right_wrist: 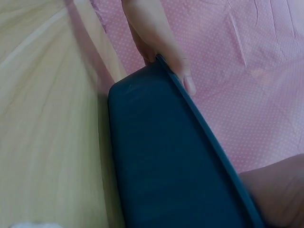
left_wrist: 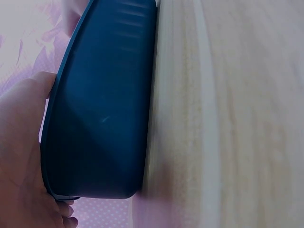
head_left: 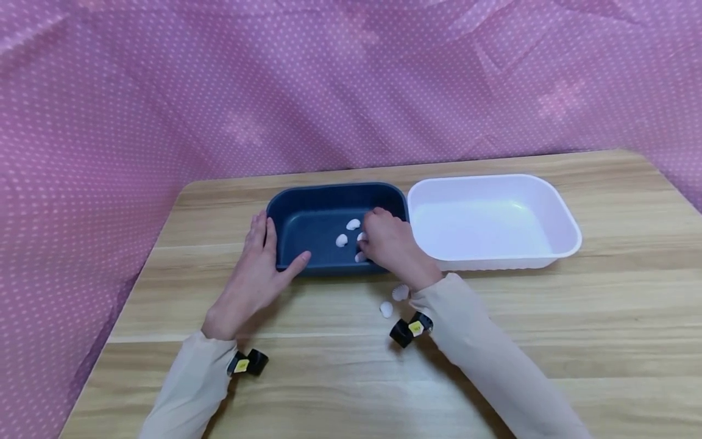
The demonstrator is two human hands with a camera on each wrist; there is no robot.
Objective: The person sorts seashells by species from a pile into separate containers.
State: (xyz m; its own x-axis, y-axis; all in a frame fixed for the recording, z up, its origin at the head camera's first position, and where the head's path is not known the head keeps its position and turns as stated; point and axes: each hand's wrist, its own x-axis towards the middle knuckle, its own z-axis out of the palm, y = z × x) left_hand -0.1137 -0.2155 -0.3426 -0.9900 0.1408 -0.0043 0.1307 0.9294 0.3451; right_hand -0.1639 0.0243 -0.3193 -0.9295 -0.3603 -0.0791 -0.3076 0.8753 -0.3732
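A dark blue bin (head_left: 296, 228) stands on the wooden table with several white seashells (head_left: 342, 241) on its floor. My left hand (head_left: 255, 262) rests on the bin's near left corner, fingers straight along the outer side and thumb over the front rim; the left wrist view shows the outer wall (left_wrist: 102, 104) beside that hand. My right hand (head_left: 389, 241) reaches over the front rim into the bin's right end. Its fingers are curled down at a seashell (head_left: 361, 236) and seem to pinch it; the fingertips are partly hidden. Another shell (head_left: 360, 257) lies just below them.
A white bin (head_left: 493, 265) stands against the blue bin's right side. Two seashells (head_left: 386, 310) lie on the table (head_left: 329, 378) in front of the blue bin, near my right wrist. Pink dotted cloth (head_left: 301, 91) hangs behind the table.
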